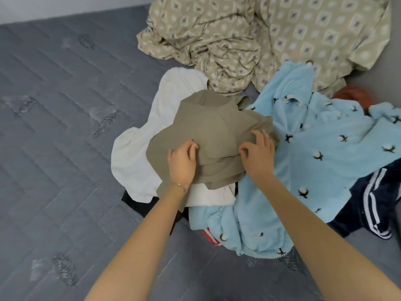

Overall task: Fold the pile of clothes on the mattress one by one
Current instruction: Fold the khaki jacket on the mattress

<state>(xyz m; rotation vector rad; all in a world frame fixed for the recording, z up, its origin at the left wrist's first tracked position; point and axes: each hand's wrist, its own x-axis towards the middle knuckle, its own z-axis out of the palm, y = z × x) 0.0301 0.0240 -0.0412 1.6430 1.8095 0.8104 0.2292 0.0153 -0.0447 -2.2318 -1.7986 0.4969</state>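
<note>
A crumpled khaki garment (212, 124) lies on top of the pile of clothes on the grey mattress (56, 131). My left hand (182, 161) rests on its near left part, fingers curled into the cloth. My right hand (258, 153) is on its near right part, fingers bent and digging into the fabric. Under the khaki garment lies a white garment (141, 153), with a black piece (138, 205) below that. A fluffy light blue garment (321, 153) with small dark and white motifs spreads to the right.
A beige patterned sheet (271, 40) is bunched at the back. Navy trousers with white stripes (373, 205) lie at the right edge, an orange item (353, 96) peeks behind the blue garment, and a red and white scrap (210, 234) shows below it. Bare mattress stretches to the left.
</note>
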